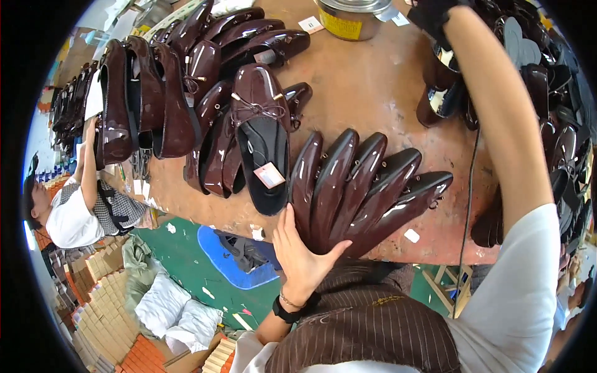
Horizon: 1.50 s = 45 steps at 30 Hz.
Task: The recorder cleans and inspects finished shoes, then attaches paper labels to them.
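A fan of five glossy dark-brown flat shoes (pixel 364 186) is seen at lower centre of the frame, laid on edge and overlapping on the brown worktop (pixel 367 81), heels gathered toward the near edge and toes spread up and to the right. The left hand (pixel 300 252) is pressed flat and open against the left side of this fan at its heel end, fingers extended upward along the outermost shoe and thumb reaching under the gathered heels; nothing is enclosed, the stack being steadied rather than gripped, presumably so the shoes stay nested and upright. The fan therefore lies touching the hand, immediately to its right and above it. Just left of the fan, a single shoe with a bow and a pink tag (pixel 264 137) lies sole-down, opening upward. More shoes of the same colour (pixel 155 99) are stacked on edge at upper left. The right arm (pixel 497 112) is raised across the right side of the frame toward a dark heap of shoes and insoles (pixel 547 68) at upper right; the right hand (pixel 429 15), in a dark covering, is cut by the upper edge, and its degree of closure cannot be told. A metal tin with a yellow label (pixel 351 17) stands at top centre. Another person (pixel 81 211) is visible at far left, beside the worktop.
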{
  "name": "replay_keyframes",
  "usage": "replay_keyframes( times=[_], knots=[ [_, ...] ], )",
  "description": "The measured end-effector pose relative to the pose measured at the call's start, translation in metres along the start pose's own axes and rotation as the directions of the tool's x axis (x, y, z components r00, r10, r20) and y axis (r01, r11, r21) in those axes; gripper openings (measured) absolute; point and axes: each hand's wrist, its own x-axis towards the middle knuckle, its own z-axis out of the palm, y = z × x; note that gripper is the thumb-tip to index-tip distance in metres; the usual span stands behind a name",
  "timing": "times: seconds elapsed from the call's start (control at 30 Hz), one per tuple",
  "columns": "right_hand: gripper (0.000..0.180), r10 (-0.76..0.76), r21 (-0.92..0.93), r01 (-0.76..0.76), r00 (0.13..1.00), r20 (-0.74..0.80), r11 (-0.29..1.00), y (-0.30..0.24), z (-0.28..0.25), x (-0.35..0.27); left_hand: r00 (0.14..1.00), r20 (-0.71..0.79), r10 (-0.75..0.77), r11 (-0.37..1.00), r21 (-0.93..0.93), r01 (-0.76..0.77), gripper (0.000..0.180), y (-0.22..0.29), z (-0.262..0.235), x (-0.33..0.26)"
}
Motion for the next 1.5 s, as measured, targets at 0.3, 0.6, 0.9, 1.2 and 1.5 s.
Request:
replay_keyframes(
  times=[0.3,0.6,0.9,1.2,1.5],
  knots=[
    [0.029,0.186,-0.029,-0.19,0.978,-0.095,0.981,-0.019,0.023,-0.029,1.0,0.027,0.015,1.0,-0.026,-0.015,0.115,0.006,0.003,-0.01],
    [0.027,0.213,0.521,-0.055,0.945,-0.249,0.852,0.033,-0.037,-0.021,0.996,0.081,0.044,0.992,-0.121,-0.034,0.115,0.004,0.003,-0.005],
    [0.043,0.158,0.267,-0.084,0.95,-0.269,0.96,-0.15,-0.093,-0.298,0.952,0.302,0.056,0.69,-0.7,0.182,0.068,-0.067,0.0,0.007],
    [0.03,0.079,0.767,-0.325,0.937,0.341,0.553,-0.294,-0.006,-0.428,0.92,0.39,0.032,0.474,-0.816,0.329,0.089,-0.057,0.001,0.009],
    [0.018,-0.013,0.203,0.038,0.992,-0.123,0.979,-0.28,0.046,-0.335,0.876,0.466,0.122,0.291,-0.861,0.418,0.101,-0.071,-0.004,0.017]
  ],
)
